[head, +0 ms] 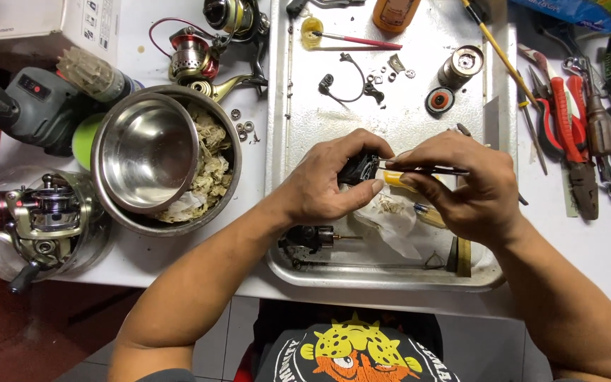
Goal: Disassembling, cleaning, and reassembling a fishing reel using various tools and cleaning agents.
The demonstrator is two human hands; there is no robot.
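1. The left hand point(334, 185) sits in the middle of the frame, over a metal tray point(281, 141). Its fingers are curled around a small black reel part point(359, 170), with the thumb pressed along the part's lower edge.
2. The right hand point(461, 187) is just right of centre, fingertips pinched together on a thin dark tool point(433, 170) whose tip points left into the black reel part. A yellow piece point(394, 178) shows between the two thumbs; I cannot tell whether it belongs to the tool or to the part.
3. The two hands touch at the fingertips, above a crumpled white cloth point(397, 226) that lies in the lower middle of the tray.
4. Lower in the tray, under the left wrist, lies a dark shaft assembly point(312, 238) with a brass pin pointing right.
5. In the upper part of the tray lie a thin brush with a red handle point(355, 39), a bent wire bail point(344, 78), small washers and a round spool piece point(463, 64).
6. Left of the tray, two nested steel bowls point(150, 152) stand in the left centre of the frame, the outer one holding stained wadding.
7. In the lower left, a spinning reel point(44, 212) rests in a clear round dish.
8. At the right edge, red-handled pliers point(567, 113) lie among other hand tools on the white table point(249, 177).
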